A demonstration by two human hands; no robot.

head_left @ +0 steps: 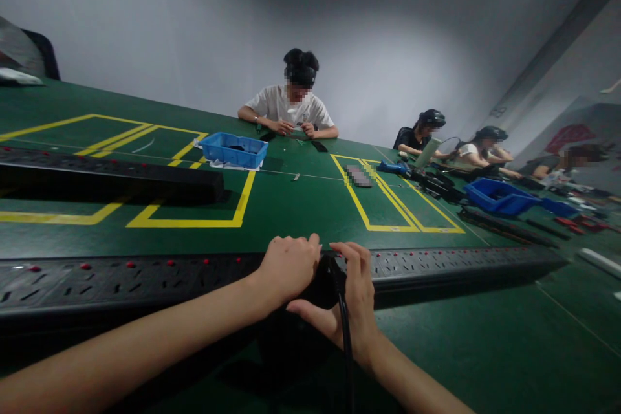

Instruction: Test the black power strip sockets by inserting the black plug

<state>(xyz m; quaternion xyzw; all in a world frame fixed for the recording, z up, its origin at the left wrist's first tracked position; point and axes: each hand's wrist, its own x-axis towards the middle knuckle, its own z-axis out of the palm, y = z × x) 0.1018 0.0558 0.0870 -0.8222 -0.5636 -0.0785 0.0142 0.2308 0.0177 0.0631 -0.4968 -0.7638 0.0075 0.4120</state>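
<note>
With left hand (291, 266) curled at the socket strip (187, 275) — perhaps steadying it, grip uncertain; laid lengthwise on the bench (436, 330), likely for reach. With right hand (358, 297) open beside the black cable (346, 336).

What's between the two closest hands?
In the head view, the top end of a black cable lies between the left hand and the right hand.
</note>
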